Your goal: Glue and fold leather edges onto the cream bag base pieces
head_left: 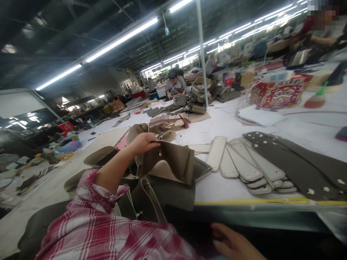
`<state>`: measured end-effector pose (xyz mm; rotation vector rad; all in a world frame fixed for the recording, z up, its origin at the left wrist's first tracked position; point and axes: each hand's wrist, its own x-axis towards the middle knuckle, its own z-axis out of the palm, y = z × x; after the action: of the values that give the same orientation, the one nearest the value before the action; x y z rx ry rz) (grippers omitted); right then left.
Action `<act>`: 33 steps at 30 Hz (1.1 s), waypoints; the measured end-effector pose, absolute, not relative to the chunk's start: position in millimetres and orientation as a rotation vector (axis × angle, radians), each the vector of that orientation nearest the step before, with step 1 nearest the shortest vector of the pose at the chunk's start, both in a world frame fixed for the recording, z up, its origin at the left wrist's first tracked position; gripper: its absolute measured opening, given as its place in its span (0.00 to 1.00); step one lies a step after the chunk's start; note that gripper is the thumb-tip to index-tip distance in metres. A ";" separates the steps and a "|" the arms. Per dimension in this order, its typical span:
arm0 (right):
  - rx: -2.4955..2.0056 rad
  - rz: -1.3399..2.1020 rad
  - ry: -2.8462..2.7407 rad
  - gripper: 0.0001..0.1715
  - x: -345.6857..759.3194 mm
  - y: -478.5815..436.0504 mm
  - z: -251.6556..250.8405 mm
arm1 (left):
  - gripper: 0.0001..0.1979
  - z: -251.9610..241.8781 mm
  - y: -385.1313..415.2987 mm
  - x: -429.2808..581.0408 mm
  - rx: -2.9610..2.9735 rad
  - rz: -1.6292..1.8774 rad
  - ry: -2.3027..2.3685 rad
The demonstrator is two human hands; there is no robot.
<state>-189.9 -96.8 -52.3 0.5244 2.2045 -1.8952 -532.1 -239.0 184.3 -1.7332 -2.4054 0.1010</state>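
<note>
My left hand (143,142) is closed on the upper edge of a dark olive leather bag piece (173,162), which stands partly folded on the table. Its pale inner flap and a small metal fitting show. More olive bag pieces (101,156) with light cut edges lie under and around my left forearm. Low in front of my body, below the table edge, is my right hand (233,240). Its fingers are loosely bent and apart, slightly blurred, with nothing visible in them. Nearest above it is the yellow-taped table edge (244,202).
Pale stitched strips (235,162) lie fanned on the white table, beside long dark panels (298,162). Behind them stand a red patterned bag (282,92) and a green-tipped bottle (316,99). A metal post (202,54) rises mid-table. Co-workers sit farther back and at upper right.
</note>
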 end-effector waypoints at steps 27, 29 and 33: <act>0.256 -1.859 1.887 0.47 -293.9 -144.3 -40.1 | 0.15 140.0 -92.9 -605.1 -1.305 -0.363 -2.607; 0.226 -1.811 1.891 0.44 -290.4 -147.5 -40.8 | 0.15 119.3 -89.9 -596.2 -1.279 -0.232 -2.670; 0.237 -1.865 1.863 0.43 -284.9 -137.0 -39.8 | 0.26 115.5 -124.8 -554.7 -1.507 -0.058 -2.449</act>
<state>-284.9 -137.0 -39.8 0.2369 1.8633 -1.8652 -554.7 -124.8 115.5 -1.5071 -2.4494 -0.0580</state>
